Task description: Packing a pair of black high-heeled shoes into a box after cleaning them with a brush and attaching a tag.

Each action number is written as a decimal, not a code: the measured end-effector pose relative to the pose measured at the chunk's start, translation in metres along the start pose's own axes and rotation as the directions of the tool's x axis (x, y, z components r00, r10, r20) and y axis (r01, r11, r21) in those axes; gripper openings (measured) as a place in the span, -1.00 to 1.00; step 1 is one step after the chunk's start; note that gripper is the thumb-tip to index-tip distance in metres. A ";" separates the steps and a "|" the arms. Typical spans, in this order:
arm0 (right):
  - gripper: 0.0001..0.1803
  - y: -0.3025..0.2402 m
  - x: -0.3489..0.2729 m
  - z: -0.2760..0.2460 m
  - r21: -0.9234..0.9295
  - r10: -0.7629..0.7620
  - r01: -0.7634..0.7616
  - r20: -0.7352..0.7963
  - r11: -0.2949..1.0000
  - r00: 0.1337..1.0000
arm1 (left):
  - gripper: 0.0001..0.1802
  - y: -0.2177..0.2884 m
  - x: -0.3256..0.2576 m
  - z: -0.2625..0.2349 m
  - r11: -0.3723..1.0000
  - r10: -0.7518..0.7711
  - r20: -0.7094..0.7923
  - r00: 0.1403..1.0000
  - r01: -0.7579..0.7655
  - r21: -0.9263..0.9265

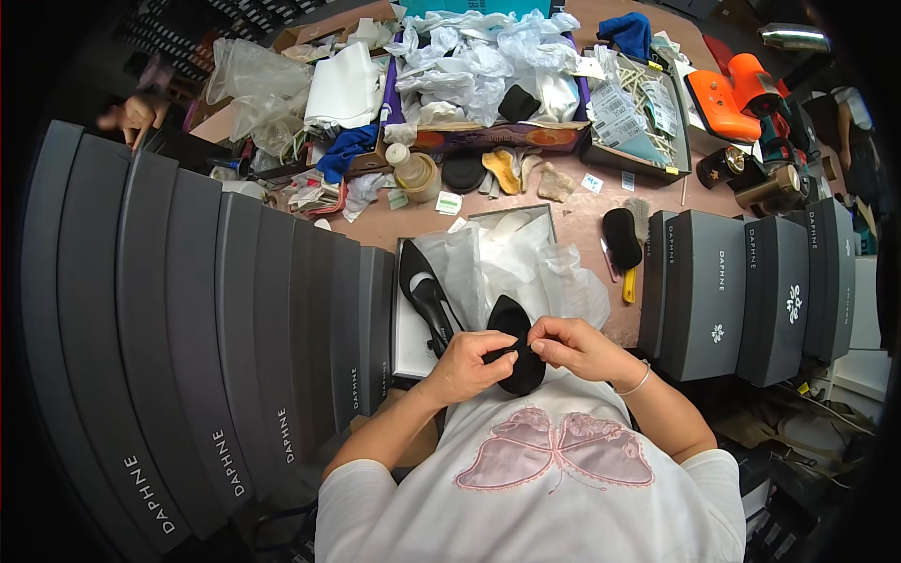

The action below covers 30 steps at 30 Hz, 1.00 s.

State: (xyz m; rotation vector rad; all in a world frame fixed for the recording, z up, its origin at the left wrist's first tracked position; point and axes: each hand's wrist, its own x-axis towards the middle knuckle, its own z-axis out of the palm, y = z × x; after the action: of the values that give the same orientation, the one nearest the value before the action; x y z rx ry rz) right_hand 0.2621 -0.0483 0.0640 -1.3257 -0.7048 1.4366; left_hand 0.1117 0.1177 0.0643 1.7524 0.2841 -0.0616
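Both hands, left (469, 361) & right (574, 345), fingertips pinching black shoe (518, 352) btwn them, over open box (409, 338)

A black pointed shoe (516, 349) — toe pointing away — sits pinched between both hands' fingertips. Its mate (424, 291) lies just beyond the left fingers — in the open box (405, 349).

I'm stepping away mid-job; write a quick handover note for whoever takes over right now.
Left hand and right hand: both pinch the rim of a black pump held in front of the chest.
Its mate, a black heeled pump, lies in the open shoe box beside white tissue paper.
Done: one shoe boxed.
Left: the held shoe is not yet in the box; the box has no lid on.
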 end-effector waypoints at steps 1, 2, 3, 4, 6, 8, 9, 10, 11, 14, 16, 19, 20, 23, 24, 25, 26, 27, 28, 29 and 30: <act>-0.82 0.002 0.001 0.000 0.065 0.018 -0.018 -0.005 0.998 1.000 | -0.81 -0.001 -0.001 0.005 0.999 0.028 -0.044 0.999 -0.027 0.037; -0.82 0.007 0.003 0.000 0.132 0.034 -0.032 -0.014 0.991 0.999 | -0.81 -0.002 -0.002 0.010 0.996 0.070 -0.103 0.992 -0.064 0.063; -0.83 0.011 0.004 -0.001 0.198 0.050 -0.044 -0.022 0.979 0.999 | -0.81 -0.004 -0.002 0.016 0.991 0.113 -0.161 0.980 -0.099 0.091; -0.83 0.013 0.003 -0.001 0.183 0.058 -0.049 -0.047 0.982 0.997 | -0.80 -0.006 -0.003 0.022 0.984 0.157 -0.218 0.963 -0.133 0.121; -0.84 0.017 -0.001 0.001 0.154 0.080 -0.065 -0.094 0.986 0.992 | -0.79 -0.011 -0.007 0.027 0.980 0.181 -0.250 0.951 -0.154 0.123; -0.86 0.019 -0.003 0.009 0.091 0.036 -0.022 -0.156 0.996 0.987 | -0.79 -0.012 -0.010 0.026 0.982 0.173 -0.266 0.948 -0.143 0.126; -0.86 0.019 -0.004 0.013 0.058 0.012 -0.001 -0.185 0.998 0.983 | -0.78 -0.013 -0.010 0.026 0.985 0.154 -0.258 0.954 -0.129 0.112; -0.87 0.018 -0.007 0.017 -0.053 -0.043 0.031 -0.237 0.998 0.970 | -0.77 -0.014 -0.010 0.025 0.989 0.135 -0.250 0.959 -0.113 0.098; -0.88 0.015 -0.010 0.023 -0.161 -0.100 0.055 -0.282 0.985 0.954 | -0.76 -0.015 -0.011 0.024 0.992 0.112 -0.243 0.964 -0.094 0.084; -0.88 0.011 -0.014 0.020 -0.235 -0.072 0.003 -0.290 0.972 0.954 | -0.74 -0.011 -0.009 0.020 0.988 0.148 -0.199 0.969 -0.136 0.070; -0.87 0.011 -0.014 0.018 -0.178 -0.007 -0.040 -0.256 0.983 0.967 | -0.78 -0.005 -0.005 0.019 0.988 0.148 -0.185 0.971 -0.137 0.071; -0.88 0.007 -0.019 0.015 -0.381 -0.182 0.080 -0.241 0.921 0.953 | -0.80 -0.001 -0.002 0.023 0.994 0.092 -0.206 0.974 -0.079 0.070; -0.89 0.011 -0.021 0.001 -0.475 -0.238 0.104 -0.231 0.874 0.943 | -0.79 -0.001 -0.001 0.024 0.997 0.065 -0.219 0.974 -0.052 0.065; -0.88 0.035 -0.047 -0.061 -0.506 -0.181 -0.128 -0.516 0.853 0.837 | -0.81 -0.027 -0.011 0.011 0.997 -0.054 -0.320 0.946 0.067 0.027; -0.87 0.036 -0.060 -0.074 -0.446 -0.110 -0.163 -0.525 0.880 0.844 | -0.81 -0.029 -0.012 0.010 0.997 -0.073 -0.316 0.946 0.068 -0.027; -0.87 0.036 -0.066 -0.079 -0.328 -0.073 -0.153 -0.584 0.932 0.809 | -0.81 -0.027 -0.009 0.013 1.000 -0.007 -0.315 0.949 0.004 -0.013; -0.86 0.029 -0.070 -0.082 -0.206 -0.029 -0.133 -0.637 0.969 0.771 | -0.81 -0.015 -0.003 0.017 0.998 0.060 -0.313 0.948 -0.062 0.001; -0.86 0.016 -0.070 -0.082 -0.140 -0.038 -0.067 -0.638 0.988 0.769 | -0.81 -0.004 0.002 0.020 0.991 0.128 -0.310 0.942 -0.130 0.016; -0.87 0.000 -0.066 -0.077 -0.072 -0.046 0.000 -0.639 0.997 0.767 | -0.83 0.003 0.005 0.024 0.980 0.181 -0.244 0.953 -0.154 0.123; -0.87 -0.013 -0.060 -0.072 -0.004 -0.056 0.069 -0.638 0.998 0.768 | -0.82 0.010 0.008 0.030 0.948 0.298 -0.215 0.930 -0.263 0.177; -0.89 -0.019 -0.054 -0.065 -0.130 -0.162 0.103 -0.618 0.986 0.769 | -0.81 0.016 0.013 0.038 0.901 0.409 -0.176 0.895 -0.367 0.230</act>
State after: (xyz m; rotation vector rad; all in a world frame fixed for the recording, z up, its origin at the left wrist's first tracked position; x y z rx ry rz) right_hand 0.3233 -0.1060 0.0857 -1.6668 -0.3984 0.7638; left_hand 0.1320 0.0800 0.0692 1.9818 0.0817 0.4136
